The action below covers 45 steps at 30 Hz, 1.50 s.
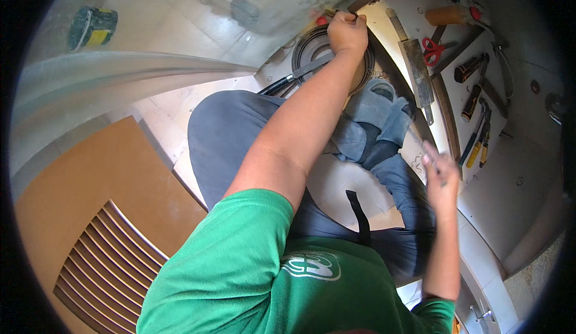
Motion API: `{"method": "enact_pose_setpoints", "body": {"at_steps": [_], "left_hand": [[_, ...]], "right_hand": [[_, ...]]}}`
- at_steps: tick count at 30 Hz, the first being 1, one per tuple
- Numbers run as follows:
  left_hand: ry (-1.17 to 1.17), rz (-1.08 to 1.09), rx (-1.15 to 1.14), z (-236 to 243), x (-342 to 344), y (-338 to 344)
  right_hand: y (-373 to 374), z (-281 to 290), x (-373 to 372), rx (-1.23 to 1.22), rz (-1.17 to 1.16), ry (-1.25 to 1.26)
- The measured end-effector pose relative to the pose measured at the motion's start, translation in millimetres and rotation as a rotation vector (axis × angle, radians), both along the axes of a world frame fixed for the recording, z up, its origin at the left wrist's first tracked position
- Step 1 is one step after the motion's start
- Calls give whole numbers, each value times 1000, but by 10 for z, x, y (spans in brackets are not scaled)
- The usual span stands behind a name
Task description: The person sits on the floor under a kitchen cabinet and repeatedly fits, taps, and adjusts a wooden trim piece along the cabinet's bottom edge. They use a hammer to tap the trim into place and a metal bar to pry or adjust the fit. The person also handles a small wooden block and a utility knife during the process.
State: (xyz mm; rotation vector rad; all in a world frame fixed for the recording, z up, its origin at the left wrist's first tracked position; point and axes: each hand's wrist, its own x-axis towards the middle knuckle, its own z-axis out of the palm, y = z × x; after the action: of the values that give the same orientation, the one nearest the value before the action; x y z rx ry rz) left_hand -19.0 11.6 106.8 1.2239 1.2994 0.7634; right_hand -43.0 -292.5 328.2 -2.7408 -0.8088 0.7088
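Note:
My left hand (349,33) is closed at the top centre, beside a small red object (321,20), on something I cannot make out. A coiled flat strip (304,49) lies below it, partly behind my arm, with a black-handled metal tool (278,85) across it. My right hand (441,173), blurred at the right, is closed on a slim tool (428,151). Beside it are my feet in grey footwear (372,109) and a dark wooden strip (446,118) along a pale panel.
Several tools lie at the right: red scissors (431,52), a flat metal bar (415,64), orange-black handles (471,103) and yellow-handled pliers (480,145). A dark bucket (90,29) stands behind translucent sheeting (138,76) at upper left. A slatted brown panel (72,184) is at lower left.

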Motion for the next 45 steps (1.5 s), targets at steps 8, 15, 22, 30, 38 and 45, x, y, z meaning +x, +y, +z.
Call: {"method": "enact_pose_setpoints", "body": {"at_steps": [8,15,22,30,38,45], "left_hand": [[156,31,86,70,139,89],[401,-291,53,-162,-245,10],[192,-453,-33,-230,-70,-26],[240,-326,-82,263,503,-273],[464,-501,372,445,274,-696],[491,-836,379,617,-95,-498]], "right_hand": [[-853,-449,-770,160,-225,245],[-1042,-746,-728,299,-291,218],[-1266,-972,-681,372,-428,323],[-1301,-1064,-642,507,-480,344],[-1303,-1098,-593,512,-437,333],[-1334,-1131,-583,555,-622,523]]}}
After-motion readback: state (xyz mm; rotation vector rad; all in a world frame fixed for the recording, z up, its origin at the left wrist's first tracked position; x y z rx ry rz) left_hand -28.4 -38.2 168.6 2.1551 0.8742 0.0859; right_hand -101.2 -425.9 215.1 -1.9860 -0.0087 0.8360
